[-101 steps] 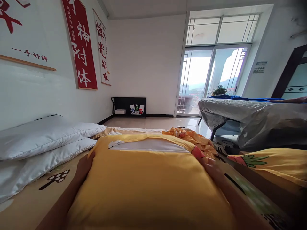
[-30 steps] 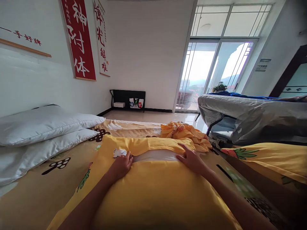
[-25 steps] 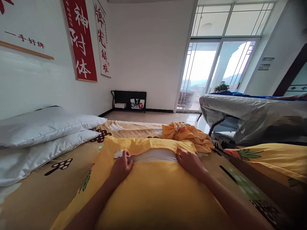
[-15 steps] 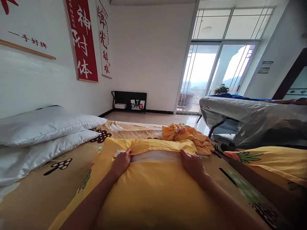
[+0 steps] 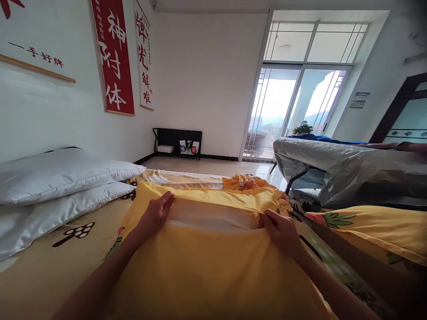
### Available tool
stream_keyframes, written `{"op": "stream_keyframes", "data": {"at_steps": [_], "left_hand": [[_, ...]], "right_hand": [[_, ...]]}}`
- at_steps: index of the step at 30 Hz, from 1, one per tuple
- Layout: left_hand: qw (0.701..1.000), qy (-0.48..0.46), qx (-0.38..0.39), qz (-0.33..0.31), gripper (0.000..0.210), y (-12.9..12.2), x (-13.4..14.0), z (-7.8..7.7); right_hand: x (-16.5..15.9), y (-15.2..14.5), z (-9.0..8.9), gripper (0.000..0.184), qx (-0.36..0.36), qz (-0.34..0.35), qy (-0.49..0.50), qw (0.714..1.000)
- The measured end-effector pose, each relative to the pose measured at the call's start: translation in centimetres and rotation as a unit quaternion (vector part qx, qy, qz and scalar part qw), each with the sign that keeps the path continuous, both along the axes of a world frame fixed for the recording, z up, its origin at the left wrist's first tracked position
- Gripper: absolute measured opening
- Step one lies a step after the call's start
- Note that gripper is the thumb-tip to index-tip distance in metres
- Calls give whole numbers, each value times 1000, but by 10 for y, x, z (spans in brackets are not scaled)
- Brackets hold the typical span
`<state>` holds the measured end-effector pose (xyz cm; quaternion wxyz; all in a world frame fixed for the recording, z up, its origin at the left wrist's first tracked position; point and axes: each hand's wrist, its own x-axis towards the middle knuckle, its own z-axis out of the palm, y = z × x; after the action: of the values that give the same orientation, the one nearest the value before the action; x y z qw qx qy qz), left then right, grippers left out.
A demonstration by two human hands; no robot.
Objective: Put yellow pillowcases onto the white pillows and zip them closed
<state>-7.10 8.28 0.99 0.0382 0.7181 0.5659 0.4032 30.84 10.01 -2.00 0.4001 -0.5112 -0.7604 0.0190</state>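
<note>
A yellow pillowcase (image 5: 207, 266) with a white pillow (image 5: 203, 215) inside lies on the bed in front of me. Its opening gapes across the middle, and the white of the pillow shows there. My left hand (image 5: 156, 212) pinches the far edge of the opening at its left end. At the right end, my right hand (image 5: 280, 229) grips the same edge, fingers closed on the cloth. The flap stretches between both hands. Behind the pillowcase lies a crumpled yellow-orange cloth (image 5: 247, 181), partly hidden by it.
Two white pillows, an upper (image 5: 66, 175) and a lower (image 5: 60, 218), are stacked at left. Another yellow pillow (image 5: 376, 226) lies at right on the patterned bed cover (image 5: 50, 275). Beyond stands a plastic-covered table (image 5: 333, 155), with another person's arm (image 5: 400, 146) resting on it.
Both hands have moved apart and the far edge has lifted toward me. The opening is wider and more white pillow shows. The view has shifted slightly.
</note>
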Motion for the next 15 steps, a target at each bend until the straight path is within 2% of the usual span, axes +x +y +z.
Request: {"op": "stream_keyframes", "data": {"at_steps": [3, 5, 9, 13, 15], "left_hand": [[997, 24, -47, -62, 36, -21, -6, 3], [993, 49, -78, -75, 35, -35, -12, -2], [982, 85, -126, -109, 36, -61, -19, -15], [968, 122, -139, -169, 34, -79, -20, -23], [966, 148, -95, -191, 27, -86, -18, -28]], "right_hand": [[11, -14, 3, 44, -40, 37, -35, 998], [17, -23, -1, 43, -61, 55, -109, 991], [14, -43, -8, 39, -125, 80, -248, 957], [-2, -57, -5, 26, -166, 43, -348, 922], [-8, -58, -3, 24, -190, 3, -389, 902]]}}
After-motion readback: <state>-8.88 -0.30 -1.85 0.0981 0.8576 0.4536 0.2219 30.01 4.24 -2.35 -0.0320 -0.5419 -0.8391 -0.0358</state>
